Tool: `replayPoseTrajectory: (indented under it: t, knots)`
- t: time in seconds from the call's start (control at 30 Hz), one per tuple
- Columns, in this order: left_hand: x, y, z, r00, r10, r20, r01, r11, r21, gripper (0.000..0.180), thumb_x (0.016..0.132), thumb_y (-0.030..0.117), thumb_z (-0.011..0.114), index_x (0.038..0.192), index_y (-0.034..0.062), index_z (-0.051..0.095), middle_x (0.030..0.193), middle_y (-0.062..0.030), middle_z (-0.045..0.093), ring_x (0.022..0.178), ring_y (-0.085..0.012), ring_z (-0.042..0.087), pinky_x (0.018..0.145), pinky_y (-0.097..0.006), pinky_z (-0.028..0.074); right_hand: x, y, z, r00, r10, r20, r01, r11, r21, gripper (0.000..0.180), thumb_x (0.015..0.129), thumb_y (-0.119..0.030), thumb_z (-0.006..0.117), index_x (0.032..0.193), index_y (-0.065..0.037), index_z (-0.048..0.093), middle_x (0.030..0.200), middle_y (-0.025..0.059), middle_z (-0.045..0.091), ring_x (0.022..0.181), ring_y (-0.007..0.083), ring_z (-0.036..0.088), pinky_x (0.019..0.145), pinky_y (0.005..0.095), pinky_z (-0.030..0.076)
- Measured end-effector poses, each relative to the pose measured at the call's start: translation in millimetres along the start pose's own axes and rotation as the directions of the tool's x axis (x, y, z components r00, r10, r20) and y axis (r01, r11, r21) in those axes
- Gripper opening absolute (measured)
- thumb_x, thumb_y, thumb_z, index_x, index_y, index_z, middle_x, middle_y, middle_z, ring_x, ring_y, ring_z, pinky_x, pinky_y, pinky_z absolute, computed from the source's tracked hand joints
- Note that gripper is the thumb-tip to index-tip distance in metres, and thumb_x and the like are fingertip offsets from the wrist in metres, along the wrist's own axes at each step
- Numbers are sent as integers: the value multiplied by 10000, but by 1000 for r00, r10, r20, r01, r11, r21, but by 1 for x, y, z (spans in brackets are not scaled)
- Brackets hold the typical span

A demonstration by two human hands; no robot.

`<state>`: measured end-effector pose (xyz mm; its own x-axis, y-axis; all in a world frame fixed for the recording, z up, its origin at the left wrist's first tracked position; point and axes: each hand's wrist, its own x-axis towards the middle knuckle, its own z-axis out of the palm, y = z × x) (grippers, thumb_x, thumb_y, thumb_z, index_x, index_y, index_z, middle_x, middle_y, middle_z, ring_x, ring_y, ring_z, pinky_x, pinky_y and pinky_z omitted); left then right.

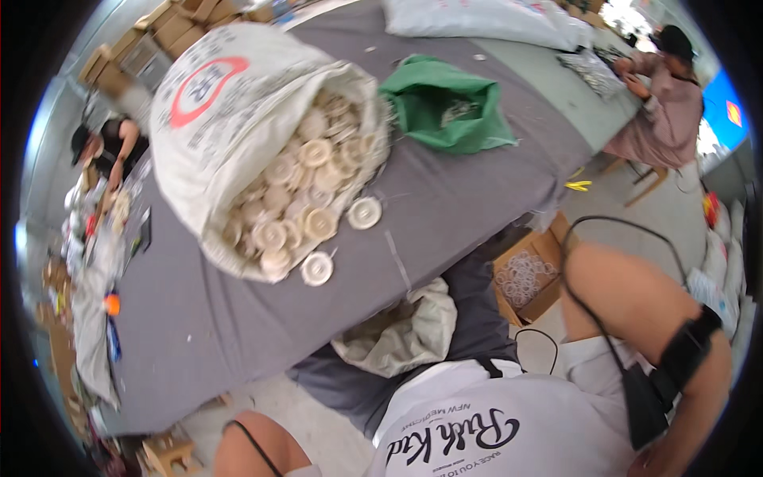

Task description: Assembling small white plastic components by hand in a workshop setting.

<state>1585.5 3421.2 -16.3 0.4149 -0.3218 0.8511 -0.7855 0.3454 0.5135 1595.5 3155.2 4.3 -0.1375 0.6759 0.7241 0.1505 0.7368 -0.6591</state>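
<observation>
sack (pixel 230 103): big white one, lying on its side on the grey table (pixel 445 191), mouth open toward me, heaped full of cream discs (pixel 306 187).
loose discs: I count two out on the cloth just beside the mouth, one at (pixel 364 212), one at (pixel 316 269). All the rest are in the sack.
small bag (pixel 405 330): pale, slumped at the table's near edge, close to my body. Contents unclear.
box (pixel 526 274): cardboard, on the floor to my right, holds clear rings.
green bag (pixel 445 103): crumpled beyond the sack, apart from it.
left hand: not in view, only the upper arm (pixel 254 445) shows at the lower edge. Grip unknown.
right hand: not in view either; arm (pixel 644 318) bent, black strap on it. Grip unknown.
progress: my read is barely begun, sack near full, nothing in hand that I can see.
others: a seated person at the far right (pixel 668 95), another at the left (pixel 107 147), each at their own pile.
</observation>
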Motion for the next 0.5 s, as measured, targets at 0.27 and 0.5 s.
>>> replayPoseTrajectory:
  t: [0.27, 0.5]
  knots:
    - [31, 59, -32, 993, 95, 65, -95, 995, 5, 245, 872, 253, 410, 838, 55, 548, 676, -54, 508, 558, -190, 514, 423, -297, 324, 95, 10, -65, 996, 73, -47, -78, 990, -114, 118, 817, -112, 465, 744, -34, 515, 574, 10, 455, 417, 128, 357, 370, 246, 238]
    - [68, 78, -49, 948, 252, 194, -237, 967, -98, 277, 882, 276, 382, 815, 64, 548, 656, -41, 497, 537, -175, 507, 404, -291, 307, 150, -12, -91, 979, 143, -145, -184, 925, -333, 122, 806, -121, 454, 726, -56, 519, 584, 9, 468, 417, 108, 356, 365, 236, 225]
